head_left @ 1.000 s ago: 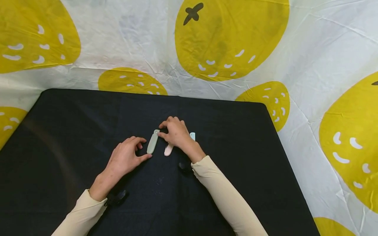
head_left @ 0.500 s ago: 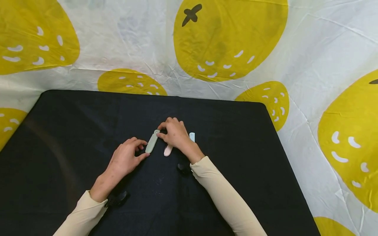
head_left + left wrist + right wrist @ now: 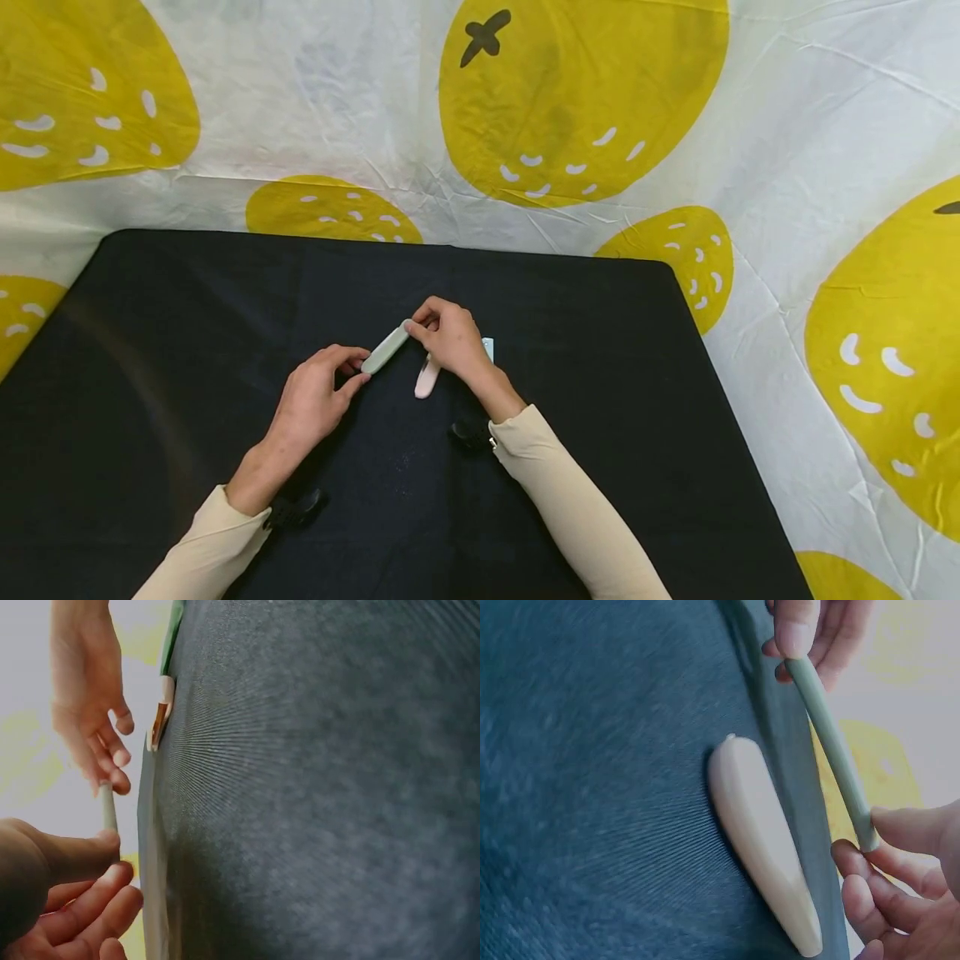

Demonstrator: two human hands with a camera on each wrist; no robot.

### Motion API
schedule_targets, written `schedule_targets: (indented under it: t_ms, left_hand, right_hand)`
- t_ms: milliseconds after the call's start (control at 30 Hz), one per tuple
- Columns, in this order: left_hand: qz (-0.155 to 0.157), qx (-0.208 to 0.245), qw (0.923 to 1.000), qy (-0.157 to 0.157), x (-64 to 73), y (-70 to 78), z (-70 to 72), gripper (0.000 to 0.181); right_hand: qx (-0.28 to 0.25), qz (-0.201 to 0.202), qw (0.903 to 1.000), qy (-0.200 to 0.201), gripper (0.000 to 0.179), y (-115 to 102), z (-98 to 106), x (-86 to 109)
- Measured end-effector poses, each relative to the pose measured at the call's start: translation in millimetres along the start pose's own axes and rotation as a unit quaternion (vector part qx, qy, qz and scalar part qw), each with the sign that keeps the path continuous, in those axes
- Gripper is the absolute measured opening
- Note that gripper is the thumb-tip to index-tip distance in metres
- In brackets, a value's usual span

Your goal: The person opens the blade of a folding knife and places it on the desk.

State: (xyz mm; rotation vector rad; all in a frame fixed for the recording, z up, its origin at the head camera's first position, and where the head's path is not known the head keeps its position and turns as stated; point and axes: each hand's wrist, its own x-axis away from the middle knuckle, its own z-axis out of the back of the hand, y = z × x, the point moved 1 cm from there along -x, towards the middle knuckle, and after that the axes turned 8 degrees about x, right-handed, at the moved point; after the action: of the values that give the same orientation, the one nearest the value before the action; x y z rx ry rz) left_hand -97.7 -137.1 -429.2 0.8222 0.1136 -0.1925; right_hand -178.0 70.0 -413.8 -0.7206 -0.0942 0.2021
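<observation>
A slim pale green folding knife [image 3: 386,348], folded, is held up off the dark cloth at a slant between both hands. My left hand [image 3: 315,392] pinches its lower, nearer end with thumb and fingers. At the upper, farther end, my right hand [image 3: 453,342] pinches it the same way. The right wrist view shows the green knife [image 3: 832,746] edge-on, above the cloth. A pale pink folding knife [image 3: 426,379] lies on the cloth beneath my right hand, which covers its far part. Past that hand's wrist, a light blue piece [image 3: 489,348] peeks out, mostly hidden.
A black cloth [image 3: 600,375] covers the table, whose far edge runs across behind the hands. Behind it hangs a white curtain [image 3: 360,92] with large yellow fruit prints. Small black wrist devices sit under both cuffs.
The green knife has come up off the cloth and turned to a flatter slant. My left fingers have closed on its near end, and the right hand now pinches the far end.
</observation>
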Motion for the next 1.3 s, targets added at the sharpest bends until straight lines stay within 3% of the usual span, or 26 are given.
schedule_targets:
  t_ms: [133,233,433,567,733,867,1067,1200,1300]
  left_hand:
    - [-0.019,0.021,0.999,0.035,-0.8,1.4,0.7,0.029]
    - [-0.022,0.037,0.9981,0.043,-1.7,1.5,0.5,0.03]
    - [-0.017,0.077,0.9964,0.032,-3.7,-0.4,1.1,0.028]
    - [-0.015,0.103,0.9945,0.016,-5.7,-1.9,1.5,0.029]
    - [0.013,0.157,0.9874,0.009,-7.9,-1.0,3.9,0.031]
    - [0.035,0.221,0.9744,0.022,-10.0,0.5,7.4,0.034]
    - [0.041,0.325,0.9435,0.051,-14.2,3.1,10.2,0.036]
    - [0.051,0.368,0.9258,0.072,-16.8,5.8,10.0,0.037]
    - [0.069,0.408,0.9065,0.084,-18.9,7.8,8.7,0.038]
  right_hand:
    - [-0.063,-0.005,0.998,0.012,0.01,2,6,1.9]
    - [-0.097,-0.008,0.9952,0.012,0.011,4,10,4.1]
    - [-0.171,-0.009,0.9852,-0.013,0.017,7,16,10.0]
    - [-0.191,-0.009,0.9812,-0.024,0.018,9,17,13.4]
    - [-0.213,0.001,0.9756,-0.053,0.023,9,18,17.4]
    - [-0.221,0.022,0.9712,-0.086,0.023,9,18,20.6]
    - [-0.21,0.055,0.9682,-0.124,0.023,7,15,24.0]
    - [-0.197,0.069,0.9674,-0.144,0.024,3,12,25.9]
    - [-0.192,0.076,0.9667,-0.151,0.024,0,10,27.0]
